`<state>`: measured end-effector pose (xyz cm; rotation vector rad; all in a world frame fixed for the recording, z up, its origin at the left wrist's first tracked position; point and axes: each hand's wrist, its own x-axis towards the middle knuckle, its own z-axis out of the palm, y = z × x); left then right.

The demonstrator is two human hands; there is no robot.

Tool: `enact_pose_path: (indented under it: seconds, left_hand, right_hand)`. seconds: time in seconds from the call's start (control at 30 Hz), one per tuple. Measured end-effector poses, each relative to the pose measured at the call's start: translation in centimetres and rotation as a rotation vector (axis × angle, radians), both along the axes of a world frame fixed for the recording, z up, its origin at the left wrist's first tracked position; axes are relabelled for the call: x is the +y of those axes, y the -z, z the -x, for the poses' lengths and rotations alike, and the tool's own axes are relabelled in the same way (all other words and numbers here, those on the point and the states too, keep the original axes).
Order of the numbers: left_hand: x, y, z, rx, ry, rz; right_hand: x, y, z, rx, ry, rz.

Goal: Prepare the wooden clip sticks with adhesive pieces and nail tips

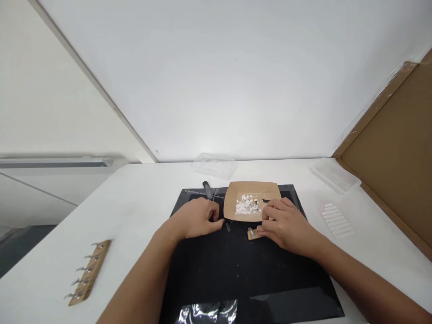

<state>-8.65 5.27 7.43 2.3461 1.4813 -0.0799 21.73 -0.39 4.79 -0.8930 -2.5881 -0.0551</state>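
My left hand (199, 218) hovers over the left side of a black mat (216, 270). Its fingers are curled, with a gap between thumb and index finger and nothing visible in the grip. Just right of its thumb lies a small dark grey piece (228, 227). My right hand (286, 225) is closed on a small tan wooden strip (250, 236) that carries a shiny metal piece; part of the strip is hidden by the fingers. Behind both hands stands a brown paper tray (230, 202) holding many small white bits and a dark slim tool, partly covered by my right hand.
A black-handled tool (207, 190) lies at the mat's back edge. Clear plastic trays (214, 165) stand at the back and right. A sheet of white pieces (337, 220) lies right. At left rests a wooden strip with metal clips (90, 272). Cardboard (398, 148) borders the right side.
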Motion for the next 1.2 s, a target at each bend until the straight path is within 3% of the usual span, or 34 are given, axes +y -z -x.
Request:
enact_pose_path:
  seconds: [0.23, 0.6, 0.93, 1.2]
  left_hand:
    - [0.1, 0.0, -0.8, -0.094, 0.058, 0.145]
    - [0.5, 0.9, -1.0, -0.172, 0.173, 0.106]
    - [-0.2, 0.1, -0.8, -0.269, 0.198, 0.077]
    - [-1.3, -1.1, -1.8, -0.537, 0.198, 0.106]
  right_hand:
    - [0.4, 0.1, -0.6, 0.118, -0.048, -0.002]
    - [-0.2, -0.4, 0.0, 0.296, -0.150, -0.190]
    - [0.5, -0.1, -1.0, 0.515, 0.002, -0.139]
    - [0.1, 0.2, -0.2, 0.548, 0.070, -0.088]
